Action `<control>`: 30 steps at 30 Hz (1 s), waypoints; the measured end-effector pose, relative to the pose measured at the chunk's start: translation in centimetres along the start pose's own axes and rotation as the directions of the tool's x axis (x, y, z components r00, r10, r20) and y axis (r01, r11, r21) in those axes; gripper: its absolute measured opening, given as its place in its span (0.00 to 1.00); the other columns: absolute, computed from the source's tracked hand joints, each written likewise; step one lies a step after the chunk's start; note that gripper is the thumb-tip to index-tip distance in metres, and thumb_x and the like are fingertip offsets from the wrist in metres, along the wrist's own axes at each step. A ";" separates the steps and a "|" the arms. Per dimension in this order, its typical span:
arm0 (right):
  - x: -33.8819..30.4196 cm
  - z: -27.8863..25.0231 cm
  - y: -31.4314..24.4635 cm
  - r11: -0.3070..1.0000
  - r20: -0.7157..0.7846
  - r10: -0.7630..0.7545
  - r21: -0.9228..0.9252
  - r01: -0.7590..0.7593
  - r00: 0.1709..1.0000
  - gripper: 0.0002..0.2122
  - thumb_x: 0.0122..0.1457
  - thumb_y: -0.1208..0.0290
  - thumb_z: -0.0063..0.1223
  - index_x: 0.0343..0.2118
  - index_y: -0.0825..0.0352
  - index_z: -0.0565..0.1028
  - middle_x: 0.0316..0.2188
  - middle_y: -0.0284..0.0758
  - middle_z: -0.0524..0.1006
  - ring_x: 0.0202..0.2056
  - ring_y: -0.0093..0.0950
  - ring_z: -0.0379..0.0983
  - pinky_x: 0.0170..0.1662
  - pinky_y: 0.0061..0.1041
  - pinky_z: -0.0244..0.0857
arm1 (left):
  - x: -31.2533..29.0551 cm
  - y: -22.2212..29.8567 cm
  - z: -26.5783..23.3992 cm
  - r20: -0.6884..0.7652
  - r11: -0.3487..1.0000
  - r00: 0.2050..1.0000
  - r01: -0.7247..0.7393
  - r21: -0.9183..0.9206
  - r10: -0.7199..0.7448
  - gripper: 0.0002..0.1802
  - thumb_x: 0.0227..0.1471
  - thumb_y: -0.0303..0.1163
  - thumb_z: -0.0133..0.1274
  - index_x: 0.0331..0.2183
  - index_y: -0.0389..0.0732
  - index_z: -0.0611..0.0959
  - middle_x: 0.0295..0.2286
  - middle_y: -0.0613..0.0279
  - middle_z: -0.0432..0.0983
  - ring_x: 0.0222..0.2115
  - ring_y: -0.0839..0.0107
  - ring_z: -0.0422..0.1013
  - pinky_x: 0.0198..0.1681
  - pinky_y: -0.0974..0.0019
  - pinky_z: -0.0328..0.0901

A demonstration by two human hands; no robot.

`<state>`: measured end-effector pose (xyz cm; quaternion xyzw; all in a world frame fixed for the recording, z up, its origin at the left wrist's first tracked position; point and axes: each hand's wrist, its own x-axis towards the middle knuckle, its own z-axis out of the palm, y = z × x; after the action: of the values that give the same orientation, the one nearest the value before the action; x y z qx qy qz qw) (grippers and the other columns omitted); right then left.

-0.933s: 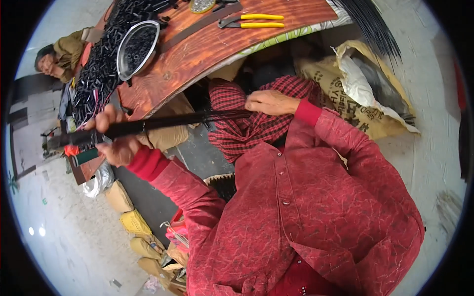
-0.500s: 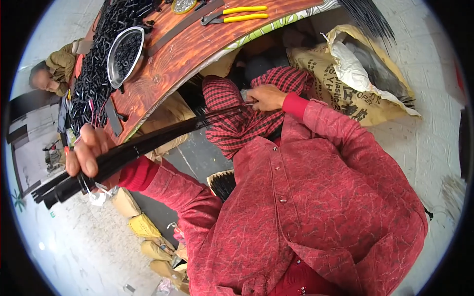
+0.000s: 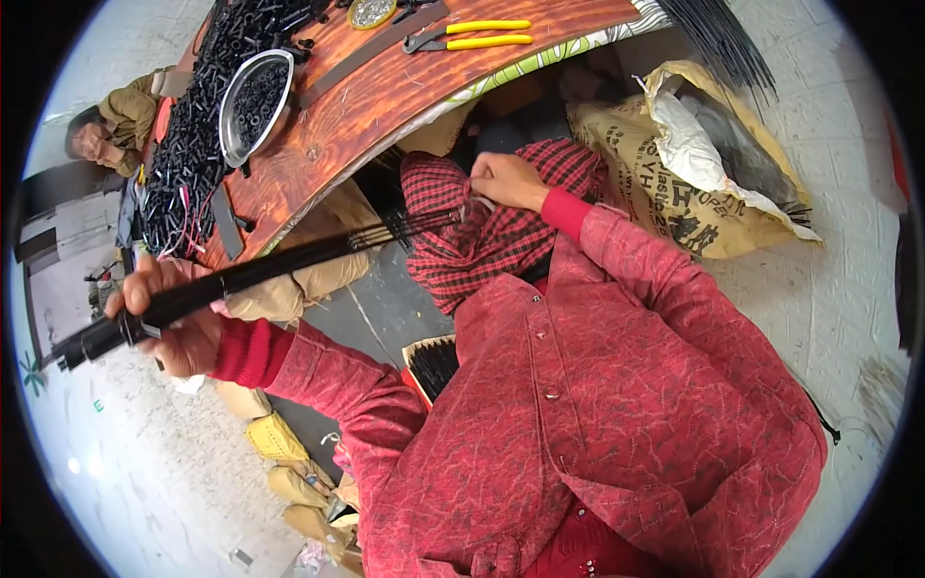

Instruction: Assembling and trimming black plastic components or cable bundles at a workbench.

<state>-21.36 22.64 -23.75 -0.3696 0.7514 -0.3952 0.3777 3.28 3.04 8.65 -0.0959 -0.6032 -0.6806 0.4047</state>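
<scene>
My left hand [image 3: 166, 313] is wrapped round a long bundle of thin black rods [image 3: 289, 258], near its thicker, capped-looking end at the left. From there the bundle slants up to the right, its thin ends fanning out over a red-and-black checked cloth [image 3: 453, 255] on my lap. Just beyond those thin ends is my right hand [image 3: 509, 180], its fingertips pinched together. A small pale loop or strip [image 3: 479, 202] shows under these fingers; I cannot make out whether they grip it.
A wooden table [image 3: 337, 120] ahead bears a heap of black tubes [image 3: 183, 144], a metal bowl [image 3: 227, 120] of small black parts and yellow-handled pliers [image 3: 472, 37]. Right of my lap stands an open sack [image 3: 636, 173]. A person [image 3: 116, 125] sits beyond the table, far left.
My right hand has come off the bundle's thin ends and moved slightly up. My left hand has turned and lowered a little, and the bundle's right end has dropped away from my right fingers.
</scene>
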 end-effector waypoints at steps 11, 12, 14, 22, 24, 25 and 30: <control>-1.9 -3.8 2.0 0.999 0.978 -0.030 0.032 -0.006 0.205 0.06 0.48 0.77 0.62 0.29 0.66 0.78 0.24 0.27 0.77 0.25 0.18 0.72 0.27 0.21 0.67 | 1.1 -0.6 2.5 -0.500 0.700 0.797 0.143 0.700 0.338 0.18 0.51 0.21 0.58 0.45 0.28 0.76 0.38 0.51 0.77 0.36 0.69 0.74 0.41 0.70 0.68; -2.5 -4.7 2.4 0.993 0.980 -0.006 0.029 -0.116 0.197 0.07 0.48 0.81 0.62 0.31 0.68 0.78 0.27 0.28 0.78 0.28 0.17 0.73 0.31 0.20 0.69 | 1.4 -2.1 2.5 -0.501 0.734 0.800 0.115 0.669 0.331 0.18 0.50 0.21 0.58 0.44 0.27 0.77 0.37 0.52 0.78 0.36 0.70 0.74 0.41 0.72 0.67; -3.5 -5.9 1.8 0.986 0.970 0.035 0.006 -0.168 0.242 0.07 0.47 0.71 0.63 0.30 0.64 0.80 0.23 0.24 0.77 0.25 0.14 0.70 0.26 0.20 0.64 | 1.5 -2.5 4.1 -0.581 0.802 0.756 0.127 0.583 0.303 0.17 0.51 0.21 0.57 0.44 0.26 0.77 0.37 0.53 0.78 0.36 0.72 0.73 0.43 0.72 0.66; -3.8 -8.1 -4.2 0.719 0.654 0.009 -0.530 0.450 0.757 0.15 0.43 0.59 0.63 0.33 0.60 0.79 0.28 0.34 0.80 0.32 0.34 0.77 0.31 0.32 0.68 | -0.5 -9.1 5.2 -0.611 0.816 0.783 0.275 0.508 0.117 0.17 0.48 0.19 0.59 0.43 0.31 0.79 0.36 0.63 0.78 0.34 0.78 0.71 0.40 0.76 0.65; -3.2 -8.8 -5.5 0.717 0.547 -0.211 -0.478 0.508 0.810 0.12 0.45 0.60 0.61 0.30 0.61 0.79 0.29 0.36 0.79 0.33 0.40 0.76 0.32 0.36 0.68 | -0.7 -9.5 5.2 -0.623 0.825 0.780 0.309 0.473 0.066 0.17 0.48 0.19 0.59 0.43 0.31 0.79 0.36 0.63 0.78 0.34 0.78 0.72 0.40 0.76 0.65; -3.1 -8.8 -7.1 0.720 0.465 -0.322 -0.445 0.532 0.825 0.10 0.46 0.61 0.60 0.29 0.61 0.78 0.28 0.37 0.79 0.33 0.40 0.76 0.33 0.36 0.68 | -1.0 -9.6 5.2 -0.621 0.830 0.783 0.313 0.461 0.049 0.17 0.48 0.19 0.59 0.42 0.31 0.79 0.36 0.62 0.78 0.34 0.77 0.72 0.40 0.75 0.65; -3.8 -7.4 -18.5 0.654 -0.061 -0.746 0.120 0.747 0.663 0.05 0.52 0.76 0.58 0.32 0.68 0.76 0.28 0.36 0.76 0.29 0.31 0.74 0.33 0.27 0.67 | -2.1 -10.5 6.4 -0.631 0.878 0.775 0.318 0.358 -0.023 0.15 0.48 0.20 0.60 0.41 0.31 0.79 0.34 0.62 0.79 0.32 0.77 0.73 0.40 0.74 0.66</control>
<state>-21.26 20.52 -3.56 -0.6178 0.5061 -0.5663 0.2037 -4.58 9.10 1.14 0.2804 -0.5857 -0.5524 0.5227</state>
